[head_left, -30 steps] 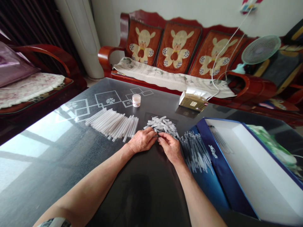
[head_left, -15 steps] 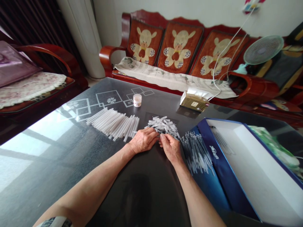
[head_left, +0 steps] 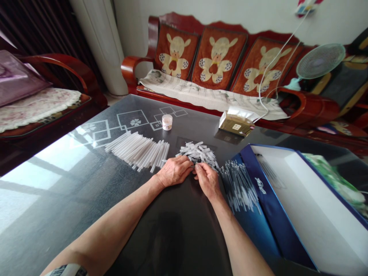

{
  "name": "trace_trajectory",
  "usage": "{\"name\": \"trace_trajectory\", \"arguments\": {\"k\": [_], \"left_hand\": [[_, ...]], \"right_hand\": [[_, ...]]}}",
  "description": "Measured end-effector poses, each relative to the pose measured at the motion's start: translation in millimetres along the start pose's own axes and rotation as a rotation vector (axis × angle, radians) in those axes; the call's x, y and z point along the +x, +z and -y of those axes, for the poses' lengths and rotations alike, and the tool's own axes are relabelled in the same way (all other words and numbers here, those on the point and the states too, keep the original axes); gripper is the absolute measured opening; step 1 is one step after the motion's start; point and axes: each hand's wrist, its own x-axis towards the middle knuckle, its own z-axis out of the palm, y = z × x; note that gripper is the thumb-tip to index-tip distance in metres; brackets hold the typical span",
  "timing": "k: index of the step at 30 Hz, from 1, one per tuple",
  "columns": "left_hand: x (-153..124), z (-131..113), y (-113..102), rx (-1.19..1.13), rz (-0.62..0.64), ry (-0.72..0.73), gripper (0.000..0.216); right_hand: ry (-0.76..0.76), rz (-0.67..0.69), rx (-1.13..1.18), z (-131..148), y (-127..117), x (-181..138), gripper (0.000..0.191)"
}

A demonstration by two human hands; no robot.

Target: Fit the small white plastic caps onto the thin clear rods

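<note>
left hand (head_left: 174, 171) and right hand (head_left: 207, 179) both curled narrow, fingertips meeting at near side of heap of short white plastic bits (head_left: 199, 152), middle of dark glossy worktop (head_left: 86, 199); can't tell if anything's pinched tbh

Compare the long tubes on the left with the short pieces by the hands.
The tubes are long; the pieces are much shorter. The tubes lie side by side in a fanned row; the pieces lie jumbled in a heap. The tubes lie to the left of both hands; the pieces lie right at the fingertips of the left hand and right hand. Both are whitish and lie on the dark table.
</note>
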Motion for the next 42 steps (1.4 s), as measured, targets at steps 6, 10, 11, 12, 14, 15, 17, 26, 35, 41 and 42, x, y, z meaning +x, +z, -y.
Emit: {"name": "trace_trajectory", "arguments": {"k": [6, 10, 11, 12, 14, 15, 17, 26, 35, 41, 42], "left_hand": [[-1.2, 0.4, 0.9, 0.001, -0.005, -0.002, 0.024], [-1.3, 0.6, 0.7, -0.003, -0.001, -0.003, 0.024], [-1.0, 0.4, 0.5, -0.004, 0.003, -0.002, 0.024], [-0.7, 0.2, 0.1, -0.004, 0.005, 0.0, 0.025], [-0.2, -0.3, -0.5, -0.002, 0.01, 0.004, 0.026], [0.1, -0.5, -0.8, 0.0, 0.013, 0.006, 0.026], [0.3, -0.8, -1.3, 0.005, 0.018, 0.009, 0.027], [0.0, -0.7, -1.8, -0.006, 0.01, -0.002, 0.026], [-0.4, -0.3, -1.3, -0.01, 0.012, 0.007, 0.025], [0.2, -0.6, -2.1, -0.011, 0.019, -0.002, 0.025], [0.3, -0.8, -2.2, -0.011, 0.021, -0.001, 0.025]], "right_hand": [[0.008, -0.046, -0.032, 1.3, 1.6, -0.5, 0.04], [-0.001, -0.002, 0.034, 2.3, -0.2, -1.8, 0.029], [-0.005, 0.003, 0.04, 1.8, -0.3, -1.8, 0.028], [-0.008, 0.005, 0.037, 0.9, -0.3, -1.6, 0.027], [-0.017, 0.004, 0.004, -1.5, 0.2, -0.7, 0.027], [-0.029, 0.002, -0.02, -2.7, 0.7, -0.2, 0.029], [-0.056, -0.007, -0.069, -4.7, 1.6, 0.6, 0.035], [-0.007, -0.009, -0.004, -0.3, 0.2, -1.4, 0.03], [-0.02, -0.045, -0.048, -1.0, 2.6, 1.1, 0.044], [-0.018, -0.003, -0.031, -0.6, 0.3, -0.4, 0.032], [-0.026, 0.004, -0.037, -1.6, 0.3, -0.5, 0.029]]}}
